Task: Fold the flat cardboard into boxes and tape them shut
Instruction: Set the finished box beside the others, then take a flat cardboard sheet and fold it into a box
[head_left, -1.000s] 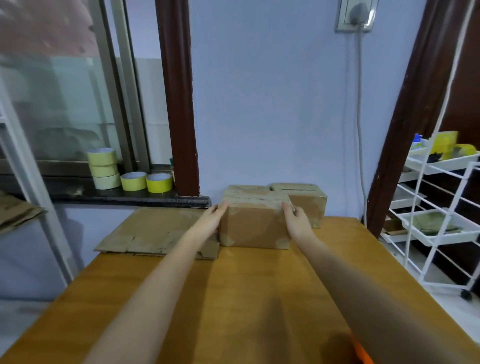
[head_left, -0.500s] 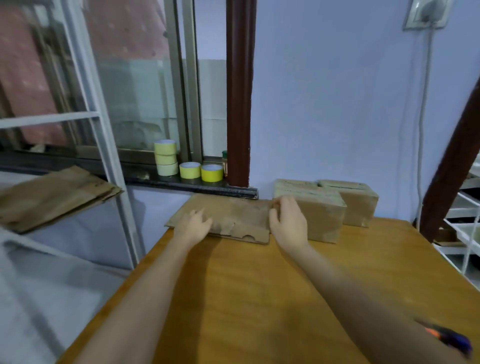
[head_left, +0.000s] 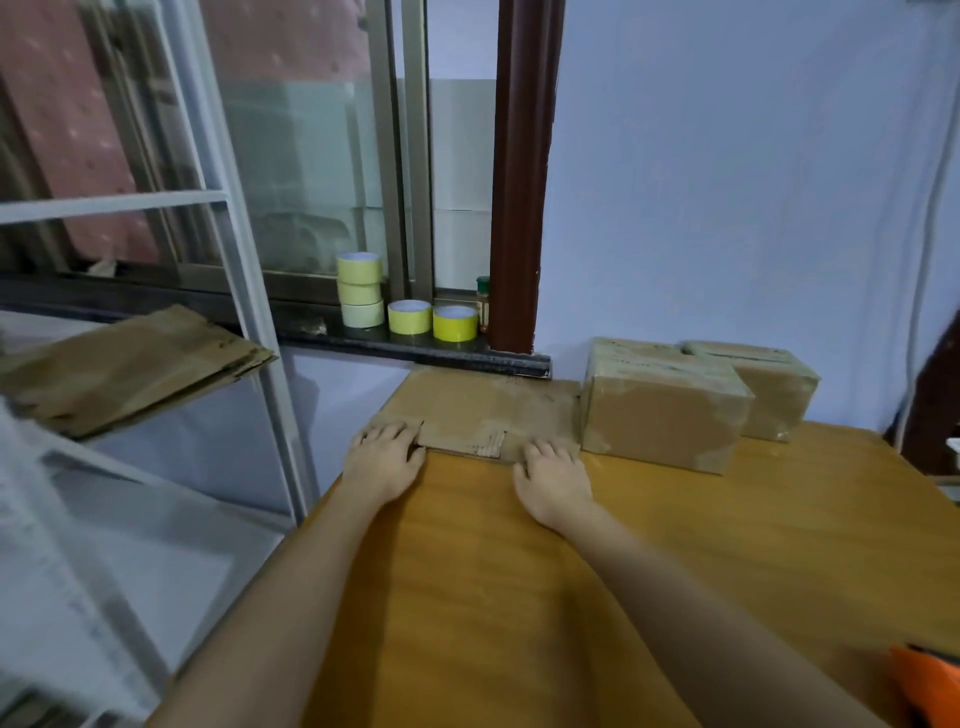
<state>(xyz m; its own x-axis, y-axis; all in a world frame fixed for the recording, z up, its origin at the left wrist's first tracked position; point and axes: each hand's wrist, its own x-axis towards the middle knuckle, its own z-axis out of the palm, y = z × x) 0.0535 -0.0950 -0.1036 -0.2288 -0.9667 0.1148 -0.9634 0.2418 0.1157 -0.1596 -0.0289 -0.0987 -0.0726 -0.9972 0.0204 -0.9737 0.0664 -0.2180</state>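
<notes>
— Far left, off the desk (head_left: 519, 597): what's logged?

— Stack of flat cardboard sheets (head_left: 124, 366) on a shelf, behind a white frame (head_left: 244, 291). Right of that, window sill (head_left: 415, 345) with tape: three pale rolls (head_left: 359, 289) stacked, then two yellow rolls (head_left: 432, 318) side by side. Small jar (head_left: 483, 304) just beside the brown post (head_left: 522, 176).

— And the desk itself?

— Flat cardboard (head_left: 483, 410) lies at the far left corner, its far edge up near the sill. Left hand (head_left: 387, 457) rests on its near left corner, fingers extended and laid over the flap. Right hand (head_left: 553, 475) sits at its near right edge, fingers bent down onto the sheet; whether they hook under the edge, cannot tell.

— Sheet lifted?

— No, flat on the desk. Notched flap visible between the two hands.

— Further right?

— Taped box (head_left: 662, 405) touching or just beside the sheet's right edge. Second box (head_left: 769, 384) behind and right of it, against the wall. Cable (head_left: 930, 218) runs down the wall. Orange object (head_left: 930, 686) at the bottom right corner, too cropped to identify.
</notes>
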